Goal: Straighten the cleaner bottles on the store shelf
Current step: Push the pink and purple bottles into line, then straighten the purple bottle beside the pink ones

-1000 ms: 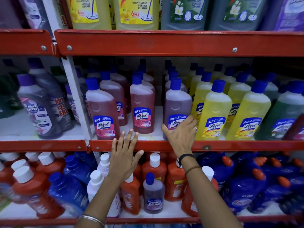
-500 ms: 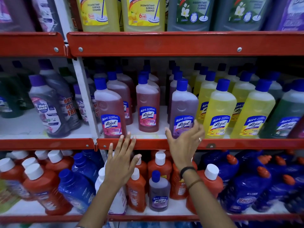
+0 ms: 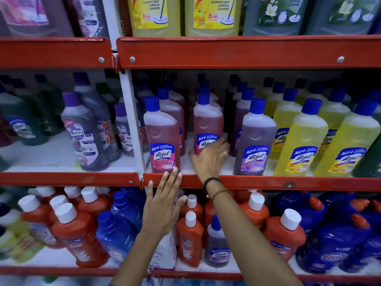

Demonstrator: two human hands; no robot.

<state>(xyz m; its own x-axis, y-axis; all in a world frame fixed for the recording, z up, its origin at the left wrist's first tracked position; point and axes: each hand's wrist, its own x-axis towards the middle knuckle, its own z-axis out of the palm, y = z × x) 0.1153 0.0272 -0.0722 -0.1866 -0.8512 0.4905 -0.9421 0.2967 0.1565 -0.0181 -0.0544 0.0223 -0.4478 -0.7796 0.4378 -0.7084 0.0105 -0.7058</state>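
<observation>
Rows of Lizol bottles with blue caps stand on the middle shelf (image 3: pixel 268 181). My right hand (image 3: pixel 209 159) reaches onto that shelf and wraps around the base of the second pink bottle (image 3: pixel 208 122), which stands set back from the front. A first pink bottle (image 3: pixel 160 137) stands at the shelf's front edge, left of it. To the right, a purple bottle (image 3: pixel 256 137) also stands at the front. My left hand (image 3: pixel 162 203) is open and flat, its fingertips touching the red shelf lip below the first pink bottle.
Yellow bottles (image 3: pixel 303 137) fill the right of the middle shelf; grey Max Kleen bottles (image 3: pixel 82 131) stand left of the white upright (image 3: pixel 132 124). Orange bottles (image 3: pixel 78 234) and blue ones (image 3: pixel 329 234) crowd the lower shelf. Big cleaner jugs (image 3: pixel 212 15) sit above.
My right hand has left the purple bottle and moved left and deeper onto the second pink bottle. My left hand stays spread at the shelf lip. The view has shifted closer.
</observation>
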